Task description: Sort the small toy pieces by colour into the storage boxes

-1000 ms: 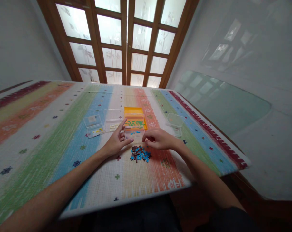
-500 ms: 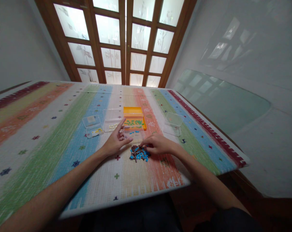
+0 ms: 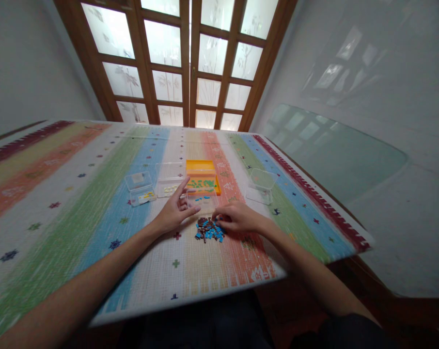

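Head view: blue & brown pcs (image 3: 208, 231) piled ctr of frame, just below clear box (image 3: 207, 203). Prob. light, stiff, a bit slippery; best pinched by edges, singly. R hand (image 3: 237, 216) at pile's upper right, pinched narrow, can't tell if gripping a pc. L hand (image 3: 174, 212) spread wide by box's left side, contact unclear.

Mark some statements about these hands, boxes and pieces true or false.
The right hand is at the pile of brown and blue pieces. True.
The left hand is in that pile. False: it is at the clear box holding a few blue pieces.
The orange box stands farther from the person than that clear box. True.
The orange box is shut. False: it stands open.
The orange box holds green pieces. True.
The pile lies inside a box. False: it lies on the tablecloth.
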Available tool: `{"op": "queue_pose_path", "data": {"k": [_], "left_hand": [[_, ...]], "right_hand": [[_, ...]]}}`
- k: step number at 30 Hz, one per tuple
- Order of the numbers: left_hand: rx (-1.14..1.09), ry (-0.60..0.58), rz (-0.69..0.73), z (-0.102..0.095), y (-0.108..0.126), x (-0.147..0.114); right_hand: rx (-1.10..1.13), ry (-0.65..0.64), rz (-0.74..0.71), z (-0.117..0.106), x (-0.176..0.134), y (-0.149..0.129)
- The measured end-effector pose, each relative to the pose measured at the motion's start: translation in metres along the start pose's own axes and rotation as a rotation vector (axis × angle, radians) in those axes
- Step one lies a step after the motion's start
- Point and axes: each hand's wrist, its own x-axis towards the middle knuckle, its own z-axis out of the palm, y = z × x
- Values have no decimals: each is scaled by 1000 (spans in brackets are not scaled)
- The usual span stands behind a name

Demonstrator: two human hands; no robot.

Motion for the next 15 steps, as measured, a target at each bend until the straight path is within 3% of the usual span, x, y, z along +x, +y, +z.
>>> {"op": "queue_pose_path", "data": {"k": [6, 15], "left_hand": [[10, -1, 11, 0, 1, 0], [-16, 4, 19, 0, -2, 0]], "right_hand": [[-25, 20, 76, 0, 2, -3], [-34, 36, 80, 1, -6, 2]]}}
